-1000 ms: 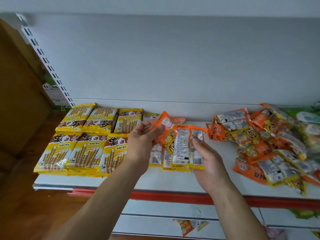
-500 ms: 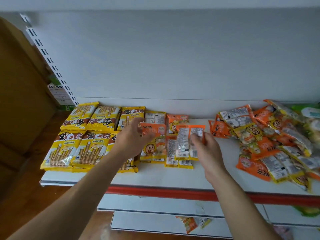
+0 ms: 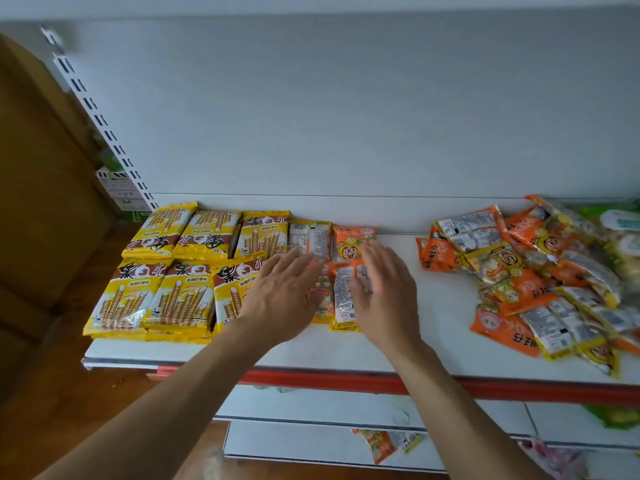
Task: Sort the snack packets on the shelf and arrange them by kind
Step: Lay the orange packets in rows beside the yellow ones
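Yellow wafer-roll packets (image 3: 180, 271) lie in two neat rows at the left of the white shelf (image 3: 433, 327). Beside them sits a small group of orange and yellow snack packets (image 3: 343, 296), some face up, some showing their printed backs. My left hand (image 3: 280, 299) lies flat, fingers spread, over the left of that group. My right hand (image 3: 384, 296) is open over its right side, blurred. Neither hand grips a packet. A loose heap of orange packets (image 3: 526, 282) covers the right of the shelf.
The shelf has a red front strip (image 3: 346, 379) and a grey back panel. A slotted upright (image 3: 97, 119) runs along the left. One orange packet (image 3: 381, 443) lies on a lower shelf. Green packets (image 3: 620, 220) show at the far right. Brown cardboard stands to the left.
Both hands held orange packets above the shelf, then lowered them onto the group and let go. The hands are now flat and open over the laid packets.
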Available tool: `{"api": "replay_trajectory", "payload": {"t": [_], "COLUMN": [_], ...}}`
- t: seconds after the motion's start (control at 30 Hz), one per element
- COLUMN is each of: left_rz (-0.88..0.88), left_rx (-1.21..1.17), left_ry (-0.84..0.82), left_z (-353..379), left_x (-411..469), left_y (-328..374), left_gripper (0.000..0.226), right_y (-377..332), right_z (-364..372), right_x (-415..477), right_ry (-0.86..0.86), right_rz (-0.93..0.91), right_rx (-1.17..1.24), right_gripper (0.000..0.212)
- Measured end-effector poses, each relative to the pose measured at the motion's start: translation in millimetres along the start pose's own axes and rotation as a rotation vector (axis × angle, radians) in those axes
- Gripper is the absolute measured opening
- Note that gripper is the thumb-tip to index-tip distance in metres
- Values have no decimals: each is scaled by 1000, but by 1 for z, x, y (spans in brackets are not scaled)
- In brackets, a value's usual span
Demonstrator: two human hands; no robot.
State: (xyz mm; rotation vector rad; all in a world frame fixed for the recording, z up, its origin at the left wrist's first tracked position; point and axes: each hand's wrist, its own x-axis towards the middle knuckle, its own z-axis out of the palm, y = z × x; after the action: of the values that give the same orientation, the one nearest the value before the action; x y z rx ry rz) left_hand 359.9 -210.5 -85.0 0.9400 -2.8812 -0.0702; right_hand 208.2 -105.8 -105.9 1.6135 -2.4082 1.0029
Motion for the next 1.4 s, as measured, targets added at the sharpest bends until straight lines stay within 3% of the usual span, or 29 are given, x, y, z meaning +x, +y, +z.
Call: {"api": "replay_trajectory", "payload": {"t": [0.07, 0.17, 0.23, 0.43, 0.6, 0.77, 1.13, 1.4], "left_rz": [24, 41, 37, 31, 38, -67, 141, 124], "left_rx": [59, 114, 125, 95, 14, 20, -125, -124], "left_ry": [-60, -118, -134, -162, 0, -53, -51, 21], "left_z": [8, 20, 24, 19, 0, -3, -9, -10], "left_x": [-2, -8, -10, -6, -16, -39, -50, -43], "left_y": [-1, -4, -4, -3, -15, -41, -61, -58], "left_gripper": [60, 63, 61, 66, 66, 71, 64, 66], "right_y": [-1, 3, 5, 4, 4, -1, -3, -3], "right_z": [5, 16, 21, 24, 18, 15, 16, 18], "right_x": [-2, -3, -3, -3, 0, 2, -1, -2], "right_ry": [-156, -391, -439, -458, -465, -393, -339, -344], "right_rz": [-104, -45, -5, 40, 23, -12, -47, -33], "right_rx": [-101, -243, -264, -277, -263, -246, -221, -197], "right_gripper": [51, 59, 60, 60, 60, 57, 51, 51]}}
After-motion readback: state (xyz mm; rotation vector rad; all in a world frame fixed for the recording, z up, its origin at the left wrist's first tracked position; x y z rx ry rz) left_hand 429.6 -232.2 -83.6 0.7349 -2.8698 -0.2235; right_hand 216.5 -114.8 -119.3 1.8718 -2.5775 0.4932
